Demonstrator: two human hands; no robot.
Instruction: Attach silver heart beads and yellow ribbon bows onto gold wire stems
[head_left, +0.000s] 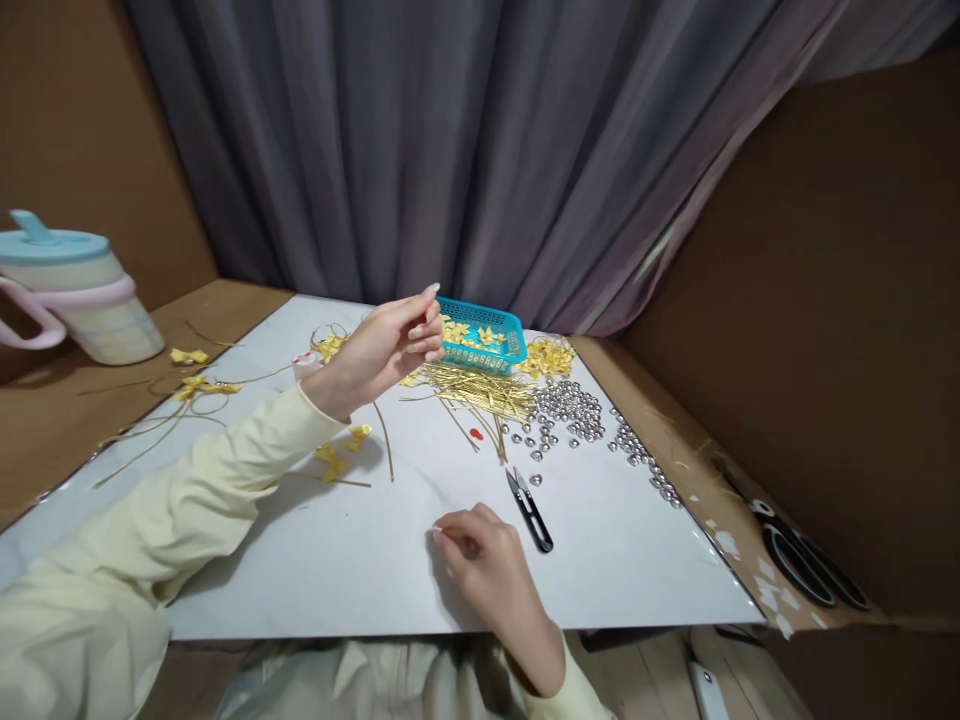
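Note:
My left hand (394,345) is raised over the middle of the white board, its fingers curled and thumb pressed to the fingertips. Whatever it pinches is too small or hidden to tell. Low over the near part of the board, my right hand (484,560) has thumb and forefinger pinched together; I cannot make out anything between them. Black thread snips (531,512) lie just right of that hand. Beyond it rests a bundle of gold cords (480,390). Yellow bows (334,460) with gold cord lie below my left wrist.
A teal basket (517,340) holds yellow bows. Beside it are a yellow pile (549,356) and many silver heart-shaped pieces (570,405). Large black scissors (799,560) lie at the right edge. A lidded tumbler (112,310) stands left, near more corded bows (196,386).

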